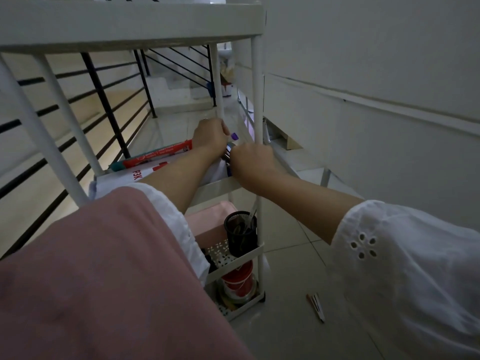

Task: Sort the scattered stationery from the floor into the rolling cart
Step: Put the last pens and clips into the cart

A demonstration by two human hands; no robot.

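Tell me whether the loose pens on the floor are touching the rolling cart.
Apart. The head view shows a strip of bare floor tile between the pens and the rolling cart's bottom corner.

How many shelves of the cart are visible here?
4: top shelf, above; second shelf, holding the red box; third shelf, with the black cup; bottom shelf, with the red bucket.

White cart [257, 100], blk mesh pen cup [240, 237], pink basket [207, 222], red bucket [239, 278], white eyelet sleeve [402, 268]
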